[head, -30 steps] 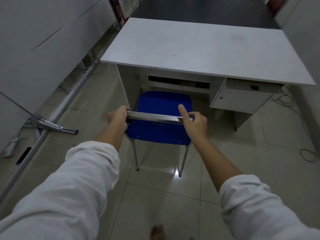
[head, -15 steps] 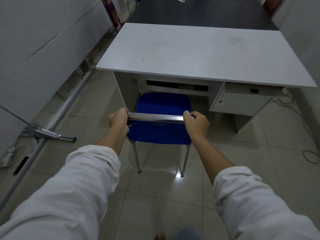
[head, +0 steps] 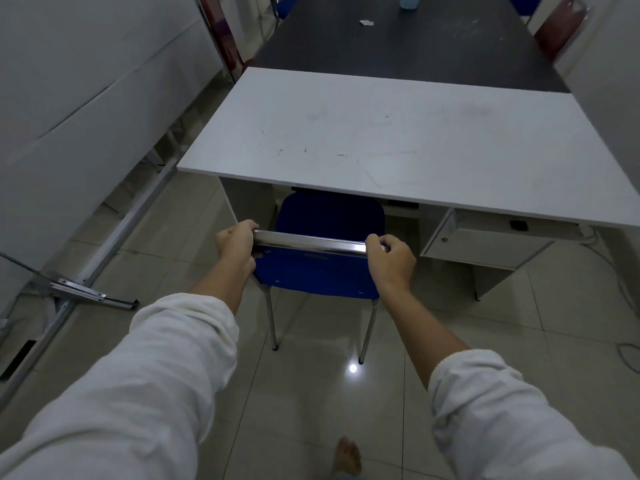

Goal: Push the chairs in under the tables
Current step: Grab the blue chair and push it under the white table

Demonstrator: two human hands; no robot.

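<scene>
Both hands — left hand (head: 236,241), right hand (head: 390,260) — clenched on blue chair (head: 318,273) top rail, seat partly under white table (head: 381,140).

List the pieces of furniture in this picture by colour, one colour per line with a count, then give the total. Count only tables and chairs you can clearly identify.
White: 1, the white desk
Black: 1, the black table behind it
Blue: 1, the blue chair, held at its chrome back rail by the left hand and right hand
Total: 3
</scene>
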